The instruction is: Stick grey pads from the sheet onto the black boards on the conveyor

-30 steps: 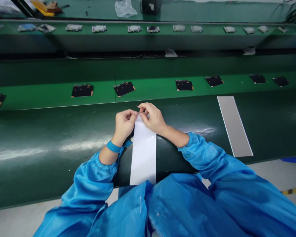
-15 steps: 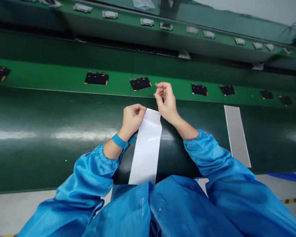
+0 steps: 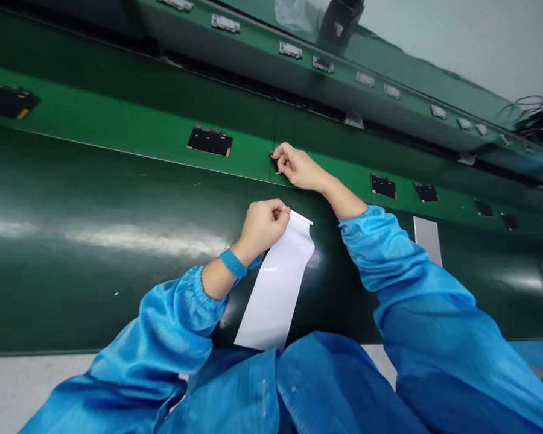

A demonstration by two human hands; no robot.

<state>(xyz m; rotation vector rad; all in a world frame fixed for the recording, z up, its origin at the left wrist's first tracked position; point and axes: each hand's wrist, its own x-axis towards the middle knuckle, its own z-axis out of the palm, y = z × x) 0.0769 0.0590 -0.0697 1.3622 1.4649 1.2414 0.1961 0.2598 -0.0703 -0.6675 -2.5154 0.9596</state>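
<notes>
My left hand (image 3: 266, 224) is closed in a pinch on the top edge of a long white sheet (image 3: 276, 283), near its left corner. The sheet hangs down toward my lap, bent near the top, and its top right corner is free. Farther forward, my right hand (image 3: 299, 167) has its fingers closed on a black circuit board (image 3: 274, 162) at the bright green strip. Only a narrow dark part of that board shows; my fingers hide the rest.
Other black boards lie along the green strip (image 3: 136, 128), one left (image 3: 209, 141) and several right, including one (image 3: 383, 185) beyond my forearm. A grey-white sheet (image 3: 428, 240) lies on the dark green bench (image 3: 95, 283). Small silvery modules (image 3: 290, 49) line the raised shelf behind.
My right hand has moved left onto the black board and closed on it. My left hand still pinches the white sheet, now shifted slightly right in view. The camera view has tilted.
</notes>
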